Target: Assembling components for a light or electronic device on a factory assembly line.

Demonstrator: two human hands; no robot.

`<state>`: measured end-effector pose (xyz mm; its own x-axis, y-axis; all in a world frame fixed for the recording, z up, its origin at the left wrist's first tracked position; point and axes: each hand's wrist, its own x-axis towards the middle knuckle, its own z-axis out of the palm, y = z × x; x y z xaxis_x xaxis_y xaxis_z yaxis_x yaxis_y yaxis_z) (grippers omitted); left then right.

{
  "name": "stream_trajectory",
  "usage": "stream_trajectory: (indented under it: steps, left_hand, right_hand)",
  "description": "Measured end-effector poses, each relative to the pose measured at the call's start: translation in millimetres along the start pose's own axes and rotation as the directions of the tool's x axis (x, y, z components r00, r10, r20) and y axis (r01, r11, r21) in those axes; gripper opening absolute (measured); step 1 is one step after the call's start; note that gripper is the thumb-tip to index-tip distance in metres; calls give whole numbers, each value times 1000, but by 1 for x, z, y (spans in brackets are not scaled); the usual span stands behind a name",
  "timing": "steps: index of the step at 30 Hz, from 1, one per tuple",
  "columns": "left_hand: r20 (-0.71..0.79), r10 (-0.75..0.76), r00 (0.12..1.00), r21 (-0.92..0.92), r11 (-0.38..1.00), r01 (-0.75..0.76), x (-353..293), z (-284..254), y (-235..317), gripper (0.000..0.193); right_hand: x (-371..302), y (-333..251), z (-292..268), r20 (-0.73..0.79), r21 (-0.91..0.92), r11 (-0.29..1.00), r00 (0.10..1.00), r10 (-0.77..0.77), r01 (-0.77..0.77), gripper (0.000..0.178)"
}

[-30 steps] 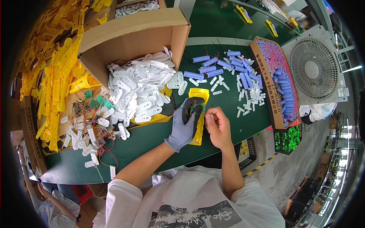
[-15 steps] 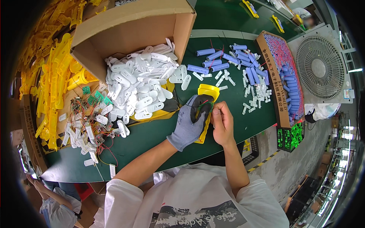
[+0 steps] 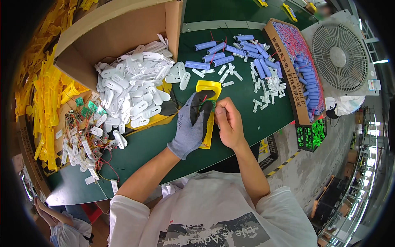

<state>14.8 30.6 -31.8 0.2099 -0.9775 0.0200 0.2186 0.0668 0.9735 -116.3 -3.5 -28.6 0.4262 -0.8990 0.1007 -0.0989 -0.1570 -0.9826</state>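
My left hand (image 3: 187,128), in a grey-blue glove with dark fingertips, grips a long yellow plastic housing (image 3: 208,86) above the table. Its thumb and fingers press around a small green circuit board (image 3: 212,103) at the housing, where a short red wire and a dark wire show. Bare and closed in a pinch, my right hand (image 3: 231,124) meets the housing's right edge beside the board. What its fingertips hold, if anything, is hidden. Blue cylindrical battery cells (image 3: 223,61) with thin wires lie beyond my hands, near small white plastic pieces (image 3: 226,83).
A tipped cardboard box (image 3: 119,31) spills white oval covers (image 3: 135,82) on the left. Nearer lie wired modules (image 3: 84,140) and green boards (image 3: 87,112); yellow housings (image 3: 47,111) pile far left. A carton of cells (image 3: 297,99) and a fan (image 3: 340,57) stand right. Another person (image 3: 68,230) is lower left.
The whole view has shifted, so the table's contents sit further left. More of the green board shows between my hands. My left hand keeps its grip; my right hand stays closed at the housing's edge.
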Motion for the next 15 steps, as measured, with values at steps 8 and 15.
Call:
stream_trajectory:
  steps: [8, 15]
  left_hand:
    - [1, 18, 1000, 116, 993, -18, -1, -3, 3, 21]
    - [-39, 34, 999, 67, 997, -31, 0, -1, -1, 21]
  right_hand:
    - [-1, -5, 3, -35, -54, 998, 999, 29, -30, 14]
    - [-1, -8, 12, -215, 111, 993, 974, 73, -50, 12]
